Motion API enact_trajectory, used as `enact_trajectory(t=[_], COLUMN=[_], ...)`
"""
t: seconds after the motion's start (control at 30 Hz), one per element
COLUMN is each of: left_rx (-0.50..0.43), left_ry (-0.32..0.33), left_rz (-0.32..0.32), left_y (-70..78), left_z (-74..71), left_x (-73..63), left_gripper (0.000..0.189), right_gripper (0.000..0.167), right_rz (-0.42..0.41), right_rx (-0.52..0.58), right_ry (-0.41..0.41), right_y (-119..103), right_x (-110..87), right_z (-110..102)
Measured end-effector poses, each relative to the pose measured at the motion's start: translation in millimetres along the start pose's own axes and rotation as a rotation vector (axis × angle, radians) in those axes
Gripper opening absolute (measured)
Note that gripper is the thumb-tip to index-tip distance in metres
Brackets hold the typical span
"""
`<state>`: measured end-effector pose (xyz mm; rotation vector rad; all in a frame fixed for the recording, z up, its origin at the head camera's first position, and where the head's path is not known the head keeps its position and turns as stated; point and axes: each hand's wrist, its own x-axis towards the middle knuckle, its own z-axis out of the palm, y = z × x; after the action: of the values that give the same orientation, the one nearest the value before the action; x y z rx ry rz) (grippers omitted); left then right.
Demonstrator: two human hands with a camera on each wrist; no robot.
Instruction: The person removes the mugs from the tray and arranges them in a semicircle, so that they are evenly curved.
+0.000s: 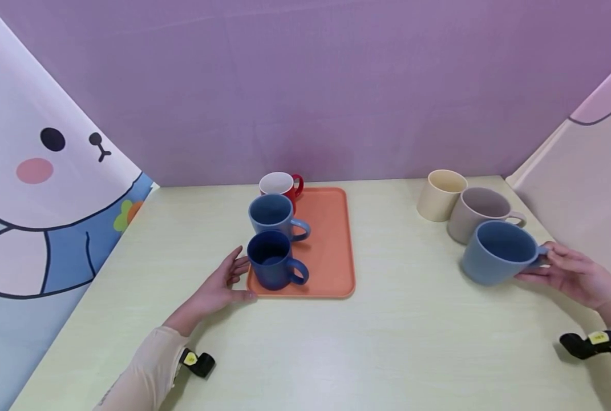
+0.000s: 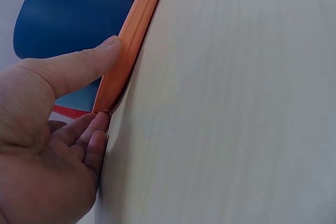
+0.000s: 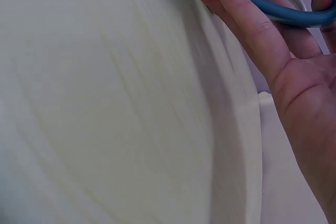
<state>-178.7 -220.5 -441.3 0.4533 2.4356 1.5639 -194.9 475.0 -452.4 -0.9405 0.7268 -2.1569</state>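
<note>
My left hand (image 1: 223, 285) holds the near left corner of an orange tray (image 1: 331, 245); in the left wrist view its thumb (image 2: 86, 66) lies against the rim and its fingertips meet the edge. Along the tray's left side stand a dark blue mug (image 1: 269, 260) in front, a light blue mug (image 1: 270, 212) behind it, and a red mug with a white inside (image 1: 276, 184) at the back. My right hand (image 1: 572, 277) grips the handle of a greyish-blue mug (image 1: 497, 257). In the right wrist view, fingers (image 3: 257, 30) lie under that handle (image 3: 294, 15).
Behind the held mug, a grey-mauve mug (image 1: 477, 214) and a cream mug (image 1: 438, 197) stand at the back right of the pale table (image 1: 387, 342). A purple backdrop (image 1: 336, 91) rises along the far edge, and a cartoon-printed sheet (image 1: 28, 240) slopes at the left.
</note>
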Motion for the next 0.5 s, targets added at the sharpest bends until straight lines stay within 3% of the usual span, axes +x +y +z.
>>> enact_trajectory(t=[0.5], left_rx=[-0.005], left_ry=[-0.01], left_rz=[-0.007], left_y=[3.7], left_z=[0.1], left_x=[-0.1], left_gripper=[0.106], right_gripper=[0.055], right_rz=[0.001], right_rx=[0.024], right_ry=[-0.021], right_y=[-7], right_x=[-5.0], right_z=[-13])
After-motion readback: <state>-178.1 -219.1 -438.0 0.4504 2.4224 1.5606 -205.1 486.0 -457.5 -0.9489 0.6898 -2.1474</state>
